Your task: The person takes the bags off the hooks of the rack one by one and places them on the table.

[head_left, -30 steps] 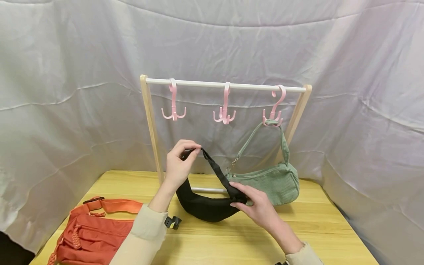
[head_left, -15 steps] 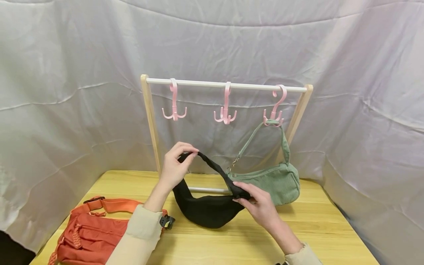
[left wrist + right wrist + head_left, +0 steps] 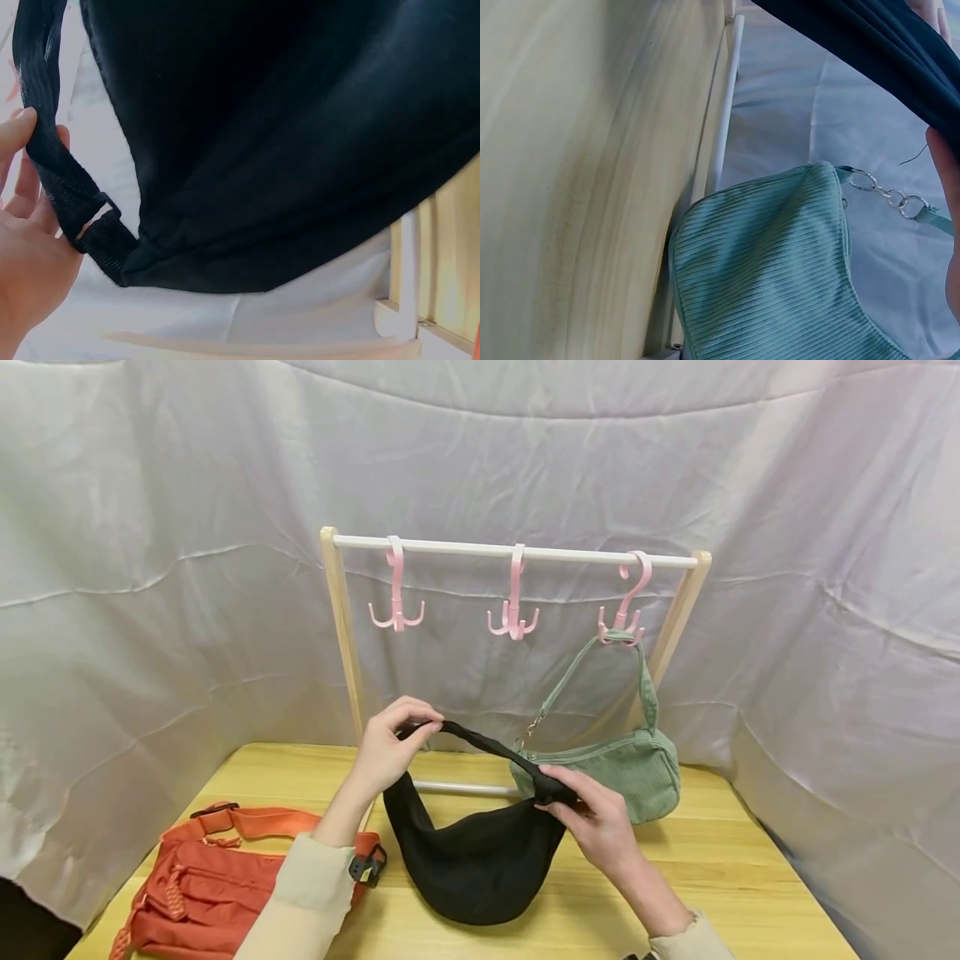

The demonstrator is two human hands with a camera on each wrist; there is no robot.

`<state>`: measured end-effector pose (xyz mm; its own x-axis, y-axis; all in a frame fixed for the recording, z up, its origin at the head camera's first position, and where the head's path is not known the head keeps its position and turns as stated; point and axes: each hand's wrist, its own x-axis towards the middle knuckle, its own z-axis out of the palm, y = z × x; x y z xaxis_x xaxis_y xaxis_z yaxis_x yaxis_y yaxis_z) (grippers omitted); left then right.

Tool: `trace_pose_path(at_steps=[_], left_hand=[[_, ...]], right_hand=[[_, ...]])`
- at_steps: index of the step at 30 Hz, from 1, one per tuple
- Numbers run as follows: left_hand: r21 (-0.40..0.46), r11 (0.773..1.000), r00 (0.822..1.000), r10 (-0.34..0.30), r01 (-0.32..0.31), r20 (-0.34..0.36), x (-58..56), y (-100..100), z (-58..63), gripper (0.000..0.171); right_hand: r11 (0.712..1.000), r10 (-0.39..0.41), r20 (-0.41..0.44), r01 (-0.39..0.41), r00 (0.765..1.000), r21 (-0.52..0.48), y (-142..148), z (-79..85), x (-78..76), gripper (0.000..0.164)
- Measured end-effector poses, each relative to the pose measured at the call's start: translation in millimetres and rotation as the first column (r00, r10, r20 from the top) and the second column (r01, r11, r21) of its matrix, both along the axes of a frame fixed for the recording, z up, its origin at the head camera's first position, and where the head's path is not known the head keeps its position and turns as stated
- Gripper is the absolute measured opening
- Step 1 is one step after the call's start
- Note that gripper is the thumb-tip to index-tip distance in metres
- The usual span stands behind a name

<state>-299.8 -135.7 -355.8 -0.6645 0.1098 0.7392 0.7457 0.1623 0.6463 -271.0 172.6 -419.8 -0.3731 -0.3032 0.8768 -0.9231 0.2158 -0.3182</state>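
A black crescent-shaped shoulder bag [image 3: 480, 868] hangs between both hands over the table, in front of the rack. My left hand [image 3: 390, 747] pinches its strap [image 3: 480, 742] near the left end, with thumb and fingertips together. In the left wrist view the strap [image 3: 46, 135] runs past the thumb to a small buckle [image 3: 105, 206] beside the bag body. My right hand [image 3: 596, 818] grips the bag's right end, where strap and body meet. The right wrist view shows only a finger of that hand [image 3: 946, 195] against the black fabric [image 3: 870, 52].
A wooden-sided rack with a white bar [image 3: 450, 547] holds three pink hooks; the middle one [image 3: 515, 602] is above the black bag. A green corduroy bag [image 3: 622, 768] hangs from the right hook [image 3: 626, 610]. An orange-red bag [image 3: 217, 885] lies at the table's left.
My left hand has moved down and slightly left with the strap. The right hand has shifted a little right. The bag's body has dropped lower and spread wider toward me.
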Motion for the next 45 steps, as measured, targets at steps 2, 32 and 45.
trace_pose_path(at_steps=[2,32,45], left_hand=[[-0.007,1.000,1.000,-0.005,0.005,0.020,0.4,-1.2,-2.3,0.009],[-0.208,0.978,0.959,0.059,0.000,0.278,-18.2,-16.7,-70.7,0.031],[-0.045,0.997,0.933,-0.040,0.060,0.359,-23.9,-19.2,-93.5,0.036]], right_hand=[[1.000,0.001,-0.011,-0.002,1.000,-0.002,0.2,0.2,-0.1,0.036],[0.996,-0.026,-0.111,0.016,0.993,-0.087,9.8,7.7,5.7,0.039],[0.971,0.104,-0.026,-0.107,0.994,-0.215,13.8,10.0,11.6,0.039]])
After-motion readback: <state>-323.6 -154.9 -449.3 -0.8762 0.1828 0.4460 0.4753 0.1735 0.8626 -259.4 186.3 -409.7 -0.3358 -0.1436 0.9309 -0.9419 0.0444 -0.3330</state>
